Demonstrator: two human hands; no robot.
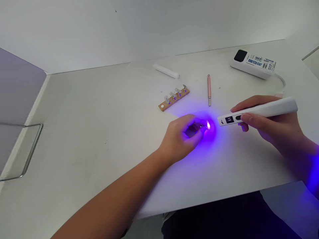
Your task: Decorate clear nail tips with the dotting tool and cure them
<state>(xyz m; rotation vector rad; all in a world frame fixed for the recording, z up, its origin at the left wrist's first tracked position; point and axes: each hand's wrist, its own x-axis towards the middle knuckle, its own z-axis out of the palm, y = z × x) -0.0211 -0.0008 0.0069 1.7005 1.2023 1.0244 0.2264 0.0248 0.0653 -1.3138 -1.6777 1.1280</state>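
Observation:
My left hand [183,136] pinches a small nail tip [208,125] on a metal stand between thumb and fingertips, just above the table. The tip glows pink-white in violet light. From the right, my right hand [271,122] grips a white handheld UV nail lamp [264,109], its front end aimed at the tip across a short gap. The thumb rests by the lamp's dark button, beside a small lit display. Behind my left hand lies a wooden strip [163,107] bearing several clear nail tips on metal stands.
A pink pen-like tool [209,89] lies beyond my hands, with a white tube [166,71] to its left. At the back right sits a white labelled device [253,64] with a cable. A bent metal rod [32,149] stands at the left edge of the white table [87,132].

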